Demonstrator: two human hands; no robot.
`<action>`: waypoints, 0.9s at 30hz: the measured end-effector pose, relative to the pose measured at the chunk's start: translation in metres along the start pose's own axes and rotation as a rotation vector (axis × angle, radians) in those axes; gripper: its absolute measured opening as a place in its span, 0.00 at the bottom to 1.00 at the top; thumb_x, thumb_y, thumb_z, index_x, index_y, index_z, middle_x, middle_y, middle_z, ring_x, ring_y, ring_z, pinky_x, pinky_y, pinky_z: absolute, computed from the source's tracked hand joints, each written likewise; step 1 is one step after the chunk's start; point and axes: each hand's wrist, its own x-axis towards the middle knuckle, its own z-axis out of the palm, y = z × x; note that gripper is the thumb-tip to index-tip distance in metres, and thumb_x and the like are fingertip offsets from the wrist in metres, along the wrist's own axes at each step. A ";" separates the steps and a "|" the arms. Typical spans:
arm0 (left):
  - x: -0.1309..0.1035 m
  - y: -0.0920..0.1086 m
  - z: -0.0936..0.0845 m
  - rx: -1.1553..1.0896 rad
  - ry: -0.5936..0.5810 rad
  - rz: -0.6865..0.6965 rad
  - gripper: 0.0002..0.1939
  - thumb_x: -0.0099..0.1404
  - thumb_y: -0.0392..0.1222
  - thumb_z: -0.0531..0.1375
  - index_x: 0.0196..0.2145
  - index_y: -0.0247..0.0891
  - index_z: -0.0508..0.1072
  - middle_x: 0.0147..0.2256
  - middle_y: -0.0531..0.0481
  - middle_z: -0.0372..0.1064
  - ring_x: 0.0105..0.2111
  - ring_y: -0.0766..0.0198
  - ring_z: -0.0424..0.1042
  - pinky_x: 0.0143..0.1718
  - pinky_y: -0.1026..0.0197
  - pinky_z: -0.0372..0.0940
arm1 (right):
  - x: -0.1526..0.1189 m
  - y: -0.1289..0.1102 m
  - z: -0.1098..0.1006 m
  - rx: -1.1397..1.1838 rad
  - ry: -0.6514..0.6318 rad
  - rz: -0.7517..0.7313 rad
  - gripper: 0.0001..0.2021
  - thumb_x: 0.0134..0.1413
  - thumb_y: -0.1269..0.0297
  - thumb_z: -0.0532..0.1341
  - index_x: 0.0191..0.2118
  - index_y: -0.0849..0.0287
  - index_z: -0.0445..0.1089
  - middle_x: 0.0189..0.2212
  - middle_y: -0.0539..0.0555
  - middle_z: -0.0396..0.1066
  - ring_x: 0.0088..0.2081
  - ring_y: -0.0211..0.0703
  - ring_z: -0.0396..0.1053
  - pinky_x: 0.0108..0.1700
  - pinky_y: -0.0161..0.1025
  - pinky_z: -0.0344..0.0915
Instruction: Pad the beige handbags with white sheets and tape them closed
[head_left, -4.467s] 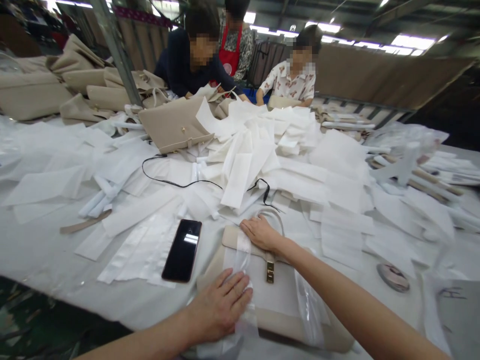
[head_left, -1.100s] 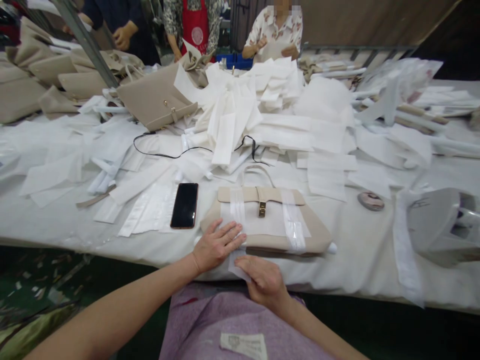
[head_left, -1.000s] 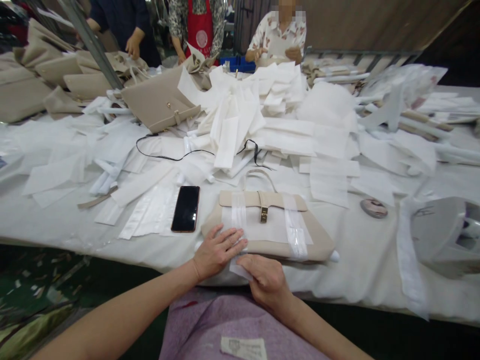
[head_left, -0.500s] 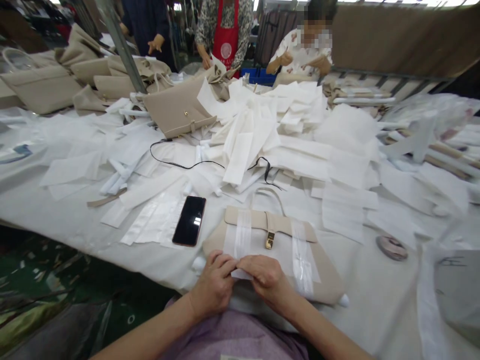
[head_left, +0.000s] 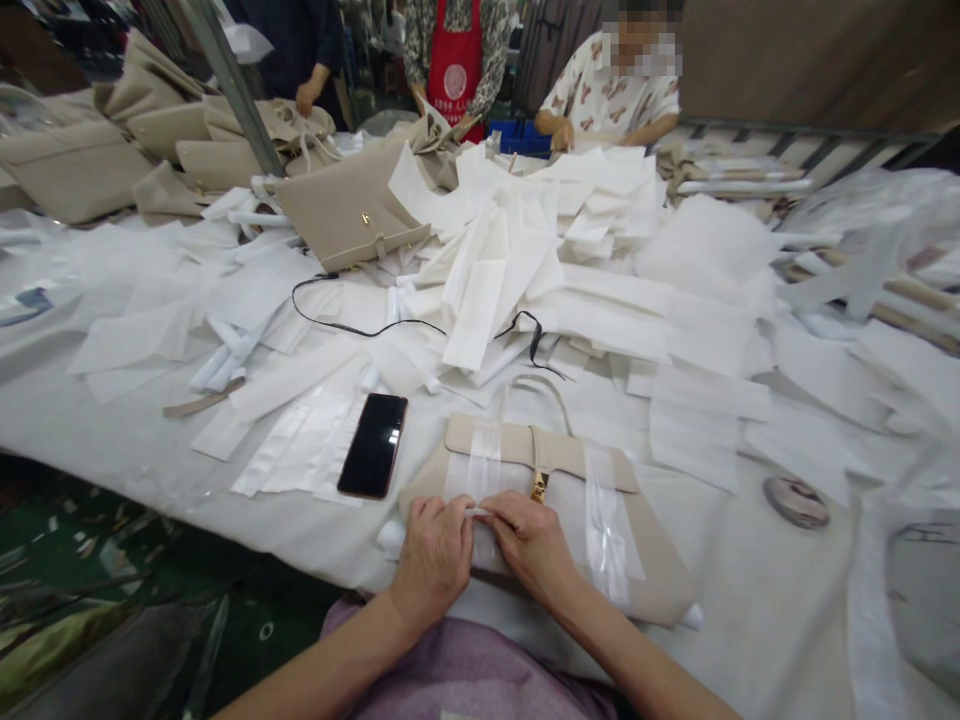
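A beige handbag (head_left: 660,540) lies flat in front of me, its flap and gold clasp (head_left: 539,486) facing up. White sheet and clear tape strips (head_left: 606,530) cover parts of its front. Over the bag's lower left part, my left hand (head_left: 433,550) is closed, fingertips pinching one end of a small white strip (head_left: 477,512). My right hand (head_left: 531,540) pinches the other end, thumb and forefinger together. Whether the strip is paper or tape I cannot tell. White rolls poke out at the bag's lower corners.
A phone (head_left: 373,445) lies left of the bag, a tape roll (head_left: 796,502) to the right. White paper sheets (head_left: 480,300) are heaped beyond, with a black cord (head_left: 360,330) and another beige bag (head_left: 352,210). Several people stand across the table.
Both hands have risen slightly up the bag, and the white strip now shows between the fingertips. Across the table, a co-worker's hands have lowered to the table.
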 end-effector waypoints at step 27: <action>-0.041 -0.002 0.008 0.377 -0.157 0.369 0.23 0.68 0.38 0.47 0.60 0.36 0.61 0.60 0.39 0.58 0.58 0.50 0.58 0.54 0.51 0.55 | 0.012 0.006 0.010 -0.142 0.046 0.168 0.05 0.57 0.66 0.59 0.31 0.58 0.71 0.27 0.50 0.73 0.30 0.41 0.71 0.36 0.38 0.65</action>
